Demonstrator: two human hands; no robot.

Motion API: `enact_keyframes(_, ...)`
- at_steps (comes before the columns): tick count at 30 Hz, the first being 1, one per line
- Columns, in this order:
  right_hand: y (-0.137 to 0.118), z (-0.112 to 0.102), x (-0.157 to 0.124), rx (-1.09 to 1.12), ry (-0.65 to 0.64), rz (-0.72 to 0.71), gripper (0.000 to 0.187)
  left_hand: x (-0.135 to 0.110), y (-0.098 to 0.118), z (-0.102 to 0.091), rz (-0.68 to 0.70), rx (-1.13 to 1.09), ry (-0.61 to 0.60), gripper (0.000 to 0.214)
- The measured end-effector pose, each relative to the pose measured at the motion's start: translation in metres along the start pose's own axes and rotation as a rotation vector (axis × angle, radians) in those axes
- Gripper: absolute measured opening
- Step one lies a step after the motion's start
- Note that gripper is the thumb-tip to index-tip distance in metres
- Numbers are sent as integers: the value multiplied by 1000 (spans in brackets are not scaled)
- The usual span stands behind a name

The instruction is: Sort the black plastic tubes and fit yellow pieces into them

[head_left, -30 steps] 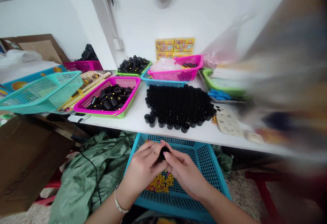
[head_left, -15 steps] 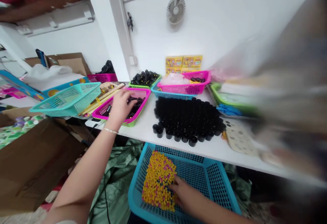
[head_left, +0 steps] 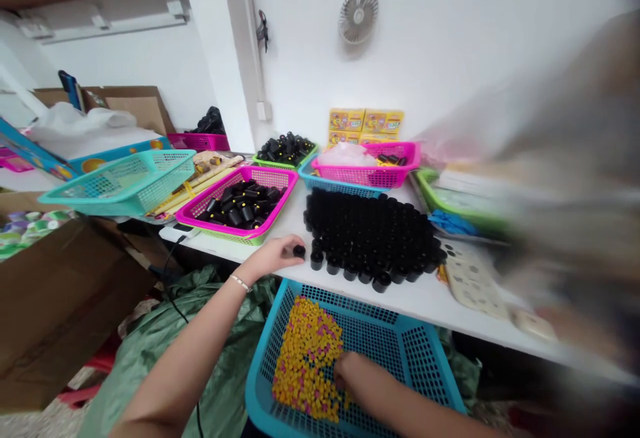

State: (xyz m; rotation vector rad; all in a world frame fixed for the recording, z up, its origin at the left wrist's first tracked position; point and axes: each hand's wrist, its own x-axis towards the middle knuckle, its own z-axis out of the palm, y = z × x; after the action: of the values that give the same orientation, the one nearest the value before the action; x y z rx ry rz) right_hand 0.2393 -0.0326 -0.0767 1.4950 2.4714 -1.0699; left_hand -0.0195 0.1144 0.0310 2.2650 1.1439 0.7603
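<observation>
A small black cap (head_left: 299, 251) is being pinched in the closed fingers (head_left: 286, 246) of the left hand (head_left: 270, 259). It is being held at the front of the bench (head_left: 290, 225), just beside the near-left corner of the block of caps (head_left: 370, 231) standing upright there. The cap is being judged light, stiff plastic, smooth and round, so apt to slip or roll. It is best being taken by its side wall between thumb and forefinger, with little force.

The right hand (head_left: 353, 373) is being kept low in the blue basket (head_left: 425, 358) under the bench, its fingers curled onto the heap of plugs (head_left: 305, 358), yellow and pink. Whether one is being gripped cannot be told. The plugs are being judged tiny, light and loose, best lifted singly by the fingertips. More caps are lying in the pink tray (head_left: 200, 206).
</observation>
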Motion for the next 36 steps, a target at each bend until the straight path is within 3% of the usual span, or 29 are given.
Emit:
enact_keyframes(4,-21,-35,10,27,46,-110,33,-6,-14,5,-36,-31,86,35)
enact_keyframes(10,-80,-137,42,67,512,-381,33,-7,-21,10,-39,-86,135,36)
enact_keyframes(14,-94,-174,87,-50,576,-383,23,-7,-21,9,-26,-125,117,42)
enact_keyframes(18,-91,-177,119,-104,544,-403,28,-7,-25,9,-56,-164,103,71)
enact_keyframes(20,-89,-175,125,-126,542,-413,28,-7,-26,9,-68,-173,101,75)
enact_keyframes(27,-87,-166,116,-197,598,-441,22,-7,-20,8,-65,-211,110,71)
enact_keyframes(36,-81,-132,99,-373,812,-375,36,-9,-18,8,-58,-186,151,58)
